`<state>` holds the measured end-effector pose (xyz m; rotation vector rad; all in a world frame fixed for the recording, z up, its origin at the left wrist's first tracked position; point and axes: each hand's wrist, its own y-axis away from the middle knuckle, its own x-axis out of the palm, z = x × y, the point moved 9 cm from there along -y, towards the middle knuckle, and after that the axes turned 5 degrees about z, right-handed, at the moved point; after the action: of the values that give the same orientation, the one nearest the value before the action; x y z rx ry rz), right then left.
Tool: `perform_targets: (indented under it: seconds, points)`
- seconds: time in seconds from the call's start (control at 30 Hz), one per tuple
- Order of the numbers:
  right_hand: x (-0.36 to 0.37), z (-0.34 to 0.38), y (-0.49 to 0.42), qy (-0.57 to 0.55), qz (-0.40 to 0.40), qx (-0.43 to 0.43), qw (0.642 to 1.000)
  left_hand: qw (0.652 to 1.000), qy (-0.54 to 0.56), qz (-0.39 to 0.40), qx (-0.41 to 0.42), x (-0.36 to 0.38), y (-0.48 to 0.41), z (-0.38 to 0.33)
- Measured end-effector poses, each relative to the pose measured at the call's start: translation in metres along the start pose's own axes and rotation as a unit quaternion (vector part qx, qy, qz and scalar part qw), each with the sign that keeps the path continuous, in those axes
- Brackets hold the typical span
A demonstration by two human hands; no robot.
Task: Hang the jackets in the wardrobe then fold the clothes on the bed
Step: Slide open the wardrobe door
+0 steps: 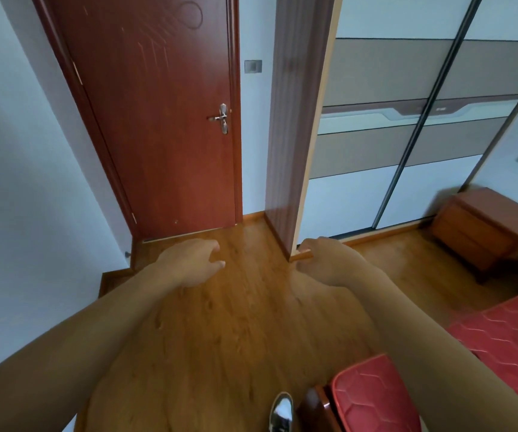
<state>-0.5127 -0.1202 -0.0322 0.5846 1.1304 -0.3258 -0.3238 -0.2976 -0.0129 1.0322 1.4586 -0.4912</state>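
The wardrobe (376, 145) fills the right half of the view, with its sliding doors in white, grey and beige panels shut. A corner of the bed (497, 335) with a red quilted mattress lies at the lower right. No jackets or other clothes are in sight. My left hand (189, 263) and my right hand (326, 263) reach forward over the wooden floor, both empty, fingers loosely curled and apart. The right hand is in front of the wardrobe's near corner.
A shut red-brown door (157, 120) with a metal handle (221, 118) stands ahead on the left. A wooden nightstand (485, 232) sits between wardrobe and bed. My shoe (282, 411) is on the floor by the bed's footboard (317, 410).
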Motion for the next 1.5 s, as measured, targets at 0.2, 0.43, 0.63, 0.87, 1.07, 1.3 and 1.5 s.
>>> perform_targets:
  seconds: [0.2, 0.43, 0.63, 0.87, 1.07, 1.3, 1.5]
  points:
    - [-0.040, -0.079, -0.112, -0.046, -0.018, 0.026, 0.998, 1.000, -0.009, -0.001, 0.016, -0.032, -0.142, -0.033]
    - [-0.107, -0.166, -0.217, -0.048, -0.028, 0.063, 0.996, 0.999, 0.007, -0.002, 0.043, -0.068, -0.297, -0.086]
    - [-0.148, -0.256, -0.268, -0.041, -0.046, 0.117, 0.991, 0.993, 0.000, 0.022, 0.114, -0.084, -0.414, -0.151]
    - [-0.191, -0.361, -0.333, -0.062, -0.083, 0.194, 0.975, 0.982, 0.006, 0.046, 0.183, -0.092, -0.569, -0.235]
    - [-0.247, -0.435, -0.405, -0.065, -0.101, 0.253, 0.960, 0.968, -0.030, 0.053, 0.244, -0.115, -0.704, -0.304]
    - [-0.289, -0.509, -0.460, -0.086, -0.111, 0.308, 0.941, 0.949, -0.059, 0.054, 0.305, -0.141, -0.816, -0.381]
    - [-0.325, -0.559, -0.497, -0.082, -0.120, 0.312, 0.939, 0.948, -0.052, 0.007, 0.313, -0.170, -0.873, -0.416]
